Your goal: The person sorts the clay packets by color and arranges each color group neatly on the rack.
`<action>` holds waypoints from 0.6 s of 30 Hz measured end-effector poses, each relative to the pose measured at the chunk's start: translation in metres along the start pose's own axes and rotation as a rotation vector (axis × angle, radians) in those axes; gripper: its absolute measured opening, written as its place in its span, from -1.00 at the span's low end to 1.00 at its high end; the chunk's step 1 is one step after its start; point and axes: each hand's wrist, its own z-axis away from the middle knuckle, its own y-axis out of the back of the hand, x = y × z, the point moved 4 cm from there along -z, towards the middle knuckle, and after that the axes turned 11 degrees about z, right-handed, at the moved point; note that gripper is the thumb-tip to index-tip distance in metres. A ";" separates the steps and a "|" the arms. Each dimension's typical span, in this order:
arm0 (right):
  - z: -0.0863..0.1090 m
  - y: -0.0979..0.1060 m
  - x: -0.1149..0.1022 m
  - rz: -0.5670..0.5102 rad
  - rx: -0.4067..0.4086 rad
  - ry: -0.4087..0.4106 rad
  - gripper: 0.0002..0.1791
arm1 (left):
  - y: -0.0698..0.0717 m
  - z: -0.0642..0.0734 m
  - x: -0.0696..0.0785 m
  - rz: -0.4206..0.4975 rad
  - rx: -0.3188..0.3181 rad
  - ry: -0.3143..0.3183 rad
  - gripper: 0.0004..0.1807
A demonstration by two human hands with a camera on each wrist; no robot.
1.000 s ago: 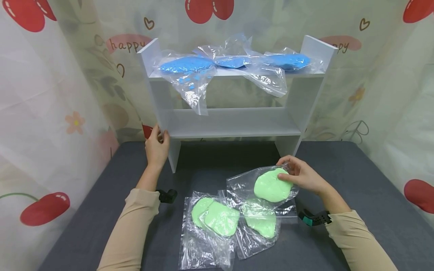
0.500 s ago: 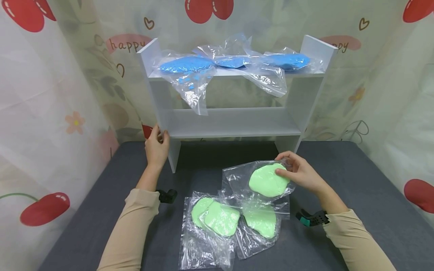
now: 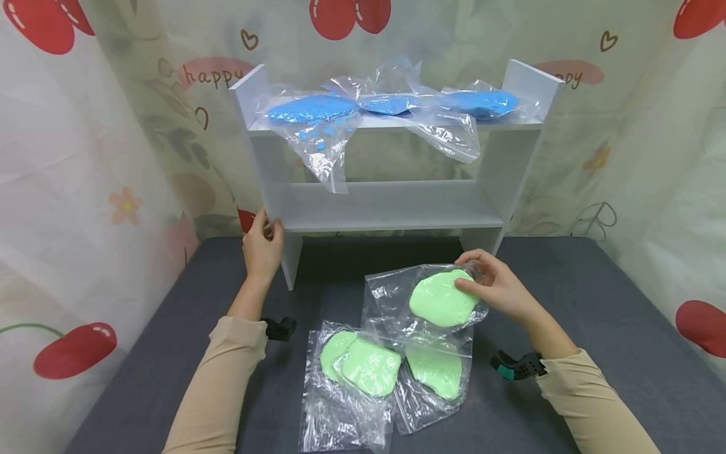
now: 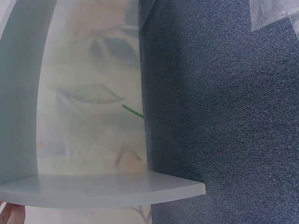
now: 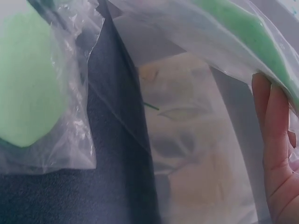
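My right hand (image 3: 499, 287) pinches a clear plastic bag with a flat pale-green lump (image 3: 439, 301) inside, thumb on top near the lump's right edge. In the right wrist view this bag (image 5: 254, 35) tilts above the table, fingers under it. My left hand (image 3: 263, 246) grips the left side panel of a white shelf unit (image 3: 391, 211); only a little of its fingers (image 4: 16, 214) shows in the left wrist view. Below the held bag lies another bagged green lump (image 3: 442, 372), partly overlapped by it. Left of that, more bagged green lumps (image 3: 371, 366) lie overlapping on the table.
Several clear bags of blue material (image 3: 312, 108) lie along the top shelf, two with loose ends hanging over its front. The shelf unit stands at the back of the dark table (image 3: 567, 302). Printed cloth (image 3: 624, 126) hangs behind and at both sides.
My right hand has moved a little left and away from me, carrying the held green bag along. The left hand stays in place on the shelf unit.
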 end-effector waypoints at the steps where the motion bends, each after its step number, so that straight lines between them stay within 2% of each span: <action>1: -0.001 0.000 -0.001 0.001 0.006 -0.002 -0.69 | 0.000 0.000 0.000 0.001 0.001 0.000 -0.56; 11: -0.007 -0.002 -0.011 -0.048 0.032 -0.007 -0.71 | 0.000 0.001 0.001 -0.003 -0.004 -0.004 -0.56; 18: -0.010 -0.003 -0.017 -0.120 0.059 0.042 -0.71 | 0.000 0.000 0.000 0.001 -0.006 -0.001 -0.55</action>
